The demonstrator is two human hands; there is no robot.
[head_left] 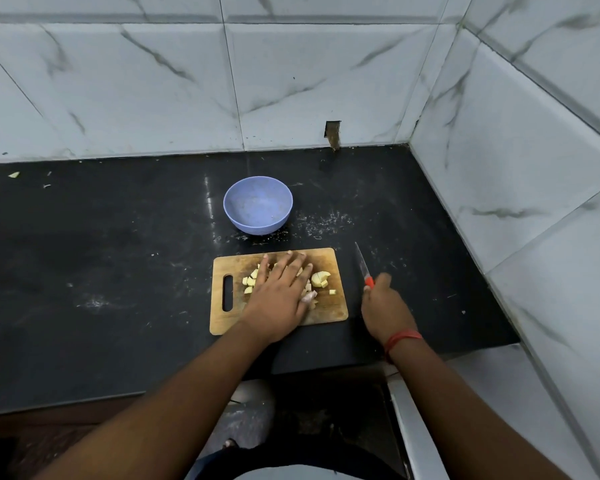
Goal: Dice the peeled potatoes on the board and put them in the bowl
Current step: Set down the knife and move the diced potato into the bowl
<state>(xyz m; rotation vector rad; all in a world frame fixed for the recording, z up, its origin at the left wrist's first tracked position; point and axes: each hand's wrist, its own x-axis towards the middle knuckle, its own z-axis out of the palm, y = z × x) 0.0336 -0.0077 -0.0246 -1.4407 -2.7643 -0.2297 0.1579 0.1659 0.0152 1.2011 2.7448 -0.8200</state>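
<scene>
Desk (118, 271): black surface, dusty and scratched, bounded by white marbled wall tiles at the rear and on the right.
Scraps (14, 174): a pale fragment and a few small bits at the far left rear of the desk, close to the wall.
Cutting board (329, 306): wooden, rounded corners, slot handle at its left end; lies flat on the desk near the front edge, nearer than the bowl.
Bowl (258, 205): blue, upright on the desk, just behind the board and apart from it; no potato visible inside.
Potato pieces (321, 279): pale yellow dice and larger cut chunks on the board, grouped around its middle; one larger chunk sits right of the left hand, and a single cube lies apart toward the board's right edge.
Left hand (280, 292): palm down on the board, fingers straight and spread, resting on the potato pieces and covering part of the pile.
Knife (363, 268): red handle, narrow blade pointing away toward the rear; positioned over the desk just right of the board, clear of it.
Right hand (383, 304): fingers curled round the knife handle, gripping it; a red thread band circles the wrist.
</scene>
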